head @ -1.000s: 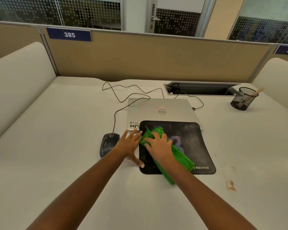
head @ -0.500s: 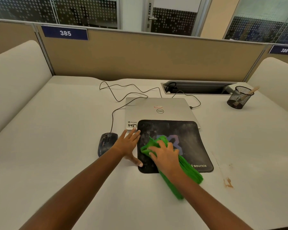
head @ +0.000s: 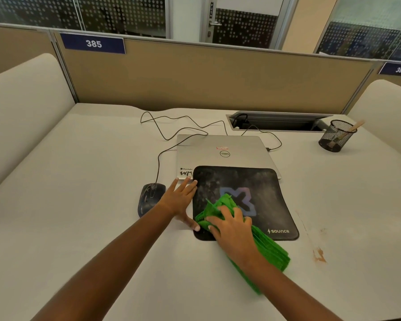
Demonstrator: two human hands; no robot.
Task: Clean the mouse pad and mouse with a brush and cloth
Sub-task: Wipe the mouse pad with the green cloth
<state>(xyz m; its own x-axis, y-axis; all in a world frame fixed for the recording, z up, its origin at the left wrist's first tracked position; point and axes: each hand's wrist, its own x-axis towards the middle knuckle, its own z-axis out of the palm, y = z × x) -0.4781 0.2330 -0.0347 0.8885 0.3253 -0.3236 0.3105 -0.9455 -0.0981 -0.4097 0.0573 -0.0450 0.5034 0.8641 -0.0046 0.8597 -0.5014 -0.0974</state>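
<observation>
I'm pressing the cloth onto the pad with my flat right hand; my spread left hand is touching its edge.

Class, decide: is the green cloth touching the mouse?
Apart. The head view shows the cloth on the pad, with the left hand lying flat between it and the mouse.
</observation>
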